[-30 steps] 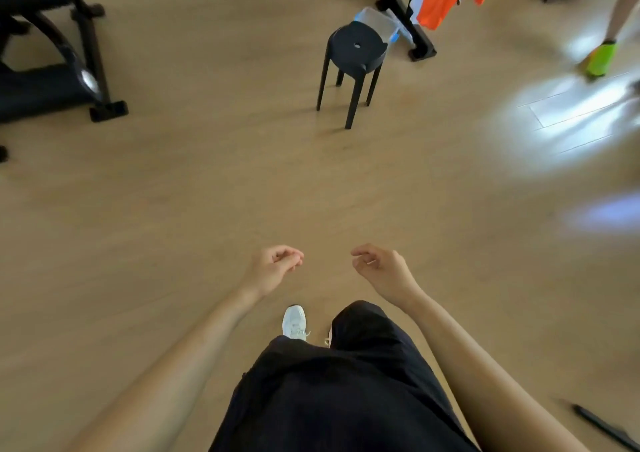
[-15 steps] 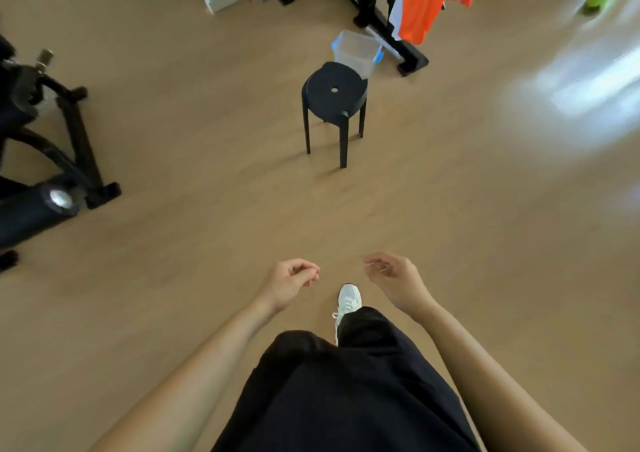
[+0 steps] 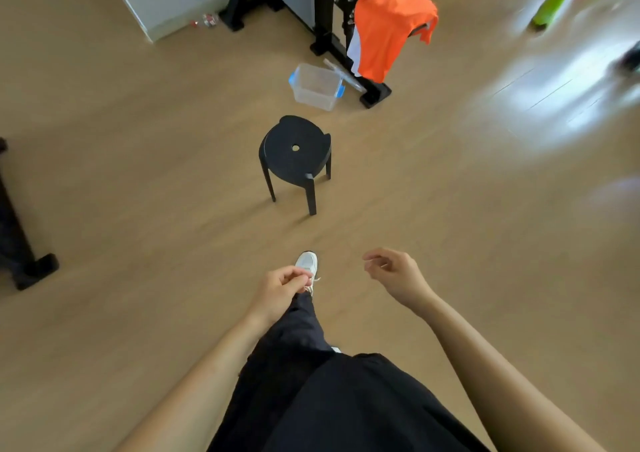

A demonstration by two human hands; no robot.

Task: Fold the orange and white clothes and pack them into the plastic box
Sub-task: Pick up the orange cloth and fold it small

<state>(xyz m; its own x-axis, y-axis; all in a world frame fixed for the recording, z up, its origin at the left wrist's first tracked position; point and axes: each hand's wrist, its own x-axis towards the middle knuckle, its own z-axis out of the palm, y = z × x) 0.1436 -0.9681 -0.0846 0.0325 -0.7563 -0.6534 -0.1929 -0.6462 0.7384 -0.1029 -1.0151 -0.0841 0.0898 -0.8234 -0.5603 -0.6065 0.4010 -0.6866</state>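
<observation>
Head view. FIRST: Where are the clothes?

SECOND: The orange shirt [image 3: 388,26] is draped over a bar of the black rack [image 3: 341,8] at the far side of the room. A strip of white cloth [image 3: 353,52] hangs just under its left edge. The plastic box [image 3: 317,86] stands open on the floor [image 3: 138,174] right beside the rack's foot, beyond the black stool [image 3: 294,147].

FIRST: And the hands?

SECOND: Both are low and near the body, well apart from the shirt, with the stool between. The left hand [image 3: 280,290] has its fingers loosely curled on nothing. The right hand [image 3: 394,277] is also slack and half curled, and empty.

FIRST: How should the shirt handle?

SECOND: I'd judge it light, limp and a bit slippery, like sports fabric. It will sag wherever it isn't held. I'd take it at the two shoulders, one hand on each, so that it lifts off the bar flat and ready to fold.
</observation>
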